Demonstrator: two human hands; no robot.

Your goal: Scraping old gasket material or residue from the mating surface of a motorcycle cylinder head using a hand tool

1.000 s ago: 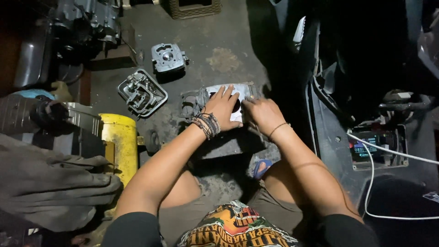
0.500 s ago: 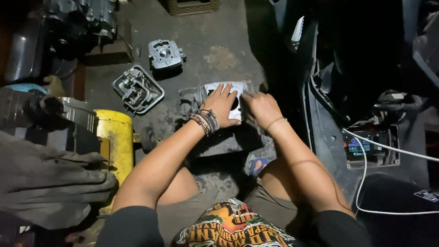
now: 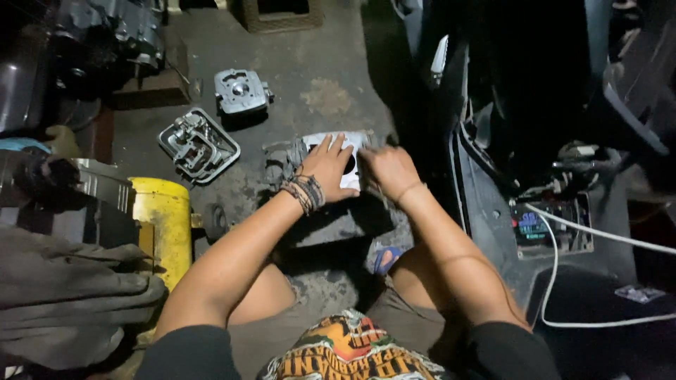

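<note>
I sit on a concrete floor with a grey metal engine cylinder block (image 3: 350,143) in front of me. My left hand (image 3: 328,167), with dark bracelets at the wrist, lies flat with spread fingers on the block's pale top face. My right hand (image 3: 389,169) rests on the block's right side, fingers curled over its edge and blurred. Most of the block is hidden under both hands.
A cylinder head (image 3: 241,91) and a finned engine cover (image 3: 198,145) lie on the floor at the upper left. A yellow container (image 3: 163,221) stands left. A dark vehicle body (image 3: 535,105) with a white cable (image 3: 584,232) fills the right. Grey cloth (image 3: 63,302) at lower left.
The view has drifted slightly. Both hands stay on the block; my right hand has shifted a little along its right edge.
</note>
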